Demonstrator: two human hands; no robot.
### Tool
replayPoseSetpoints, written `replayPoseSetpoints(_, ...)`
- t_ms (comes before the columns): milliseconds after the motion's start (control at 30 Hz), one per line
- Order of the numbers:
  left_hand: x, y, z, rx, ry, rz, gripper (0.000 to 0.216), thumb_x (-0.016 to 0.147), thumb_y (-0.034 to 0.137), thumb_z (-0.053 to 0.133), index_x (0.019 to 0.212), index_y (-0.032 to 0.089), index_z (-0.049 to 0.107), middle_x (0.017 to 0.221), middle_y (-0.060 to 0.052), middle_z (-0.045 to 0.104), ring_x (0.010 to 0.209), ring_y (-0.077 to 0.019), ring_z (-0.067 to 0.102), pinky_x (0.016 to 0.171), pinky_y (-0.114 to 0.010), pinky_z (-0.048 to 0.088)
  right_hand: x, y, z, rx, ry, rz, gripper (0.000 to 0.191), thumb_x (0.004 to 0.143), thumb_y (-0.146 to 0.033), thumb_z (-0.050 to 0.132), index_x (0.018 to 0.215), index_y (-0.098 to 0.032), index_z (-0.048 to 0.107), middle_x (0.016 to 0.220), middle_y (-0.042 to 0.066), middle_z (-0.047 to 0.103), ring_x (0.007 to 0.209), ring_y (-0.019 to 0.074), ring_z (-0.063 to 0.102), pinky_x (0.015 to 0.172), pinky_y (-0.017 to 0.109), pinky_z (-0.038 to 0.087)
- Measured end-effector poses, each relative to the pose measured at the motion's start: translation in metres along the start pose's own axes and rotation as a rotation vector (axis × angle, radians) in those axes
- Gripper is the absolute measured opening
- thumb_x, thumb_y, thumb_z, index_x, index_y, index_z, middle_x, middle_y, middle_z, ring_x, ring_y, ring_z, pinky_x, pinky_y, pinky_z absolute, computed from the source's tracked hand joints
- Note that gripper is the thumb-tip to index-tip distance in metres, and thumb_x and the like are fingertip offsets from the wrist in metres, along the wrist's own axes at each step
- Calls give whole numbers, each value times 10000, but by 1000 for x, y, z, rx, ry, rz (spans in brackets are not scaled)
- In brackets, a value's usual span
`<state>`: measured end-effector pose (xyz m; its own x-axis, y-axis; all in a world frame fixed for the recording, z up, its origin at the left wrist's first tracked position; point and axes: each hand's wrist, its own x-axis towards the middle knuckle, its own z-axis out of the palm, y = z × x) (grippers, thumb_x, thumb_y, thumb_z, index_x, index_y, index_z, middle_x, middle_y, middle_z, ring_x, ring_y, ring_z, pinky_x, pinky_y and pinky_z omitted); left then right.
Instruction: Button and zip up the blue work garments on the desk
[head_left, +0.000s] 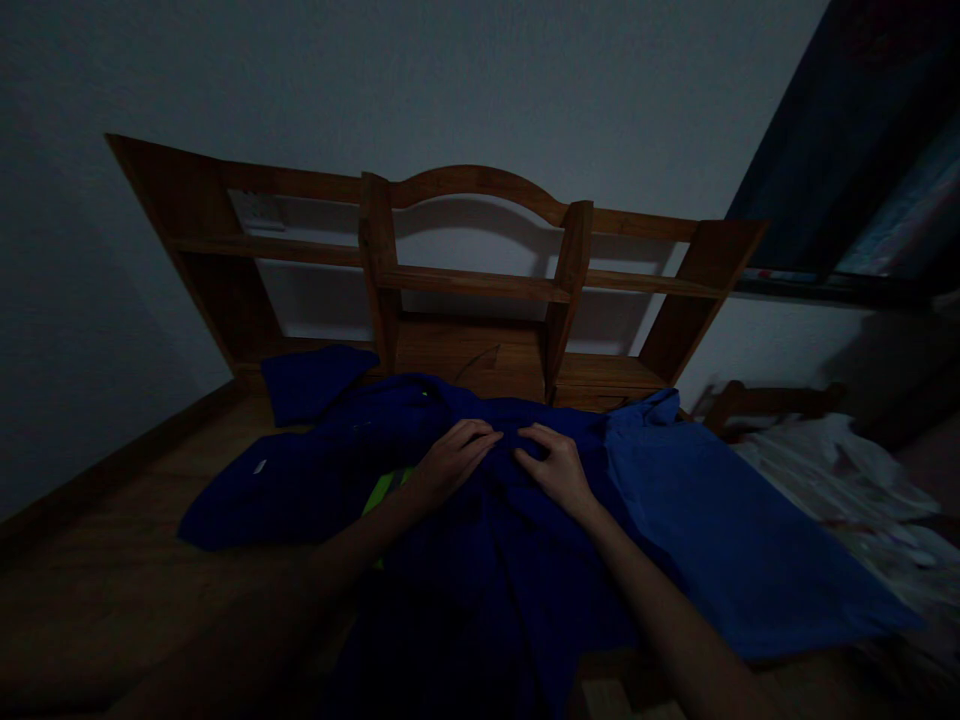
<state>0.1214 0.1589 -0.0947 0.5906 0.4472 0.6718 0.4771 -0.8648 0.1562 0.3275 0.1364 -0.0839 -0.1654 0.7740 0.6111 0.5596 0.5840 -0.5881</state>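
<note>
A dark blue garment lies spread over a wooden surface in dim light. My left hand rests on the cloth near its top middle, fingers together and bent onto the fabric. My right hand lies just beside it, fingertips curled and pinching the cloth. The two hands nearly touch. A bright green patch shows under my left wrist. A lighter blue part of the cloth spreads to the right.
A wooden shelf unit with an arched top stands against the pale wall behind. A folded dark blue cloth lies at its left foot. Crumpled white fabric and a wooden chair back are at the right.
</note>
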Motion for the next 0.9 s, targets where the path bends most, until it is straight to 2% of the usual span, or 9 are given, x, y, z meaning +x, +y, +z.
replayPoseSetpoints(133, 0, 4, -3, 11, 9, -14, 306, 914, 187, 411, 1201, 187, 515, 1077, -86, 547, 1032, -176, 504, 903, -345, 459, 0, -10, -2, 18, 18, -15, 217, 774, -219, 571, 984, -215, 625, 957, 20, 646, 899, 173, 596, 828, 279, 439)
replayPoseSetpoints(333, 2, 5, -1, 51, 41, -35, 261, 898, 192, 443, 1140, 190, 539, 1033, -75, 555, 1002, -181, 507, 892, -354, 453, 1, -16, -2, 23, 16, 8, 401, 787, -271, 600, 1183, -250, 548, 1036, 17, 633, 886, 168, 592, 822, 282, 448)
replayPoseSetpoints(433, 4, 5, -1, 52, 61, -62, 231, 881, 192, 472, 1099, 187, 547, 1003, -68, 554, 978, -183, 504, 878, -354, 451, 0, -12, -1, 13, 8, -28, 235, 819, -276, 583, 1046, -243, 637, 977, 24, 650, 899, 177, 600, 823, 279, 443)
replayPoseSetpoints(500, 5, 5, -1, 48, 70, -82, 221, 876, 192, 477, 1086, 189, 547, 993, -66, 550, 974, -187, 505, 868, -354, 451, 0, -10, 0, 4, -2, -37, 165, 836, -290, 572, 956, -230, 668, 883, 28, 652, 836, 175, 608, 768, 271, 449)
replayPoseSetpoints(600, 5, 3, 0, 48, 79, -103, 209, 875, 194, 485, 1073, 187, 548, 994, -64, 550, 983, -188, 501, 874, -355, 445, -1, -11, 0, -4, -9, -35, 161, 843, -312, 568, 927, -228, 676, 824, 30, 645, 778, 175, 607, 721, 272, 450)
replayPoseSetpoints(900, 1, -1, 4, 38, 107, -136, 224, 885, 203, 478, 1095, 188, 555, 950, -47, 553, 924, -161, 508, 829, -313, 448, -1, -19, 3, 25, -17, -55, 159, 838, -339, 579, 880, -223, 678, 845, 25, 664, 792, 173, 621, 741, 269, 460)
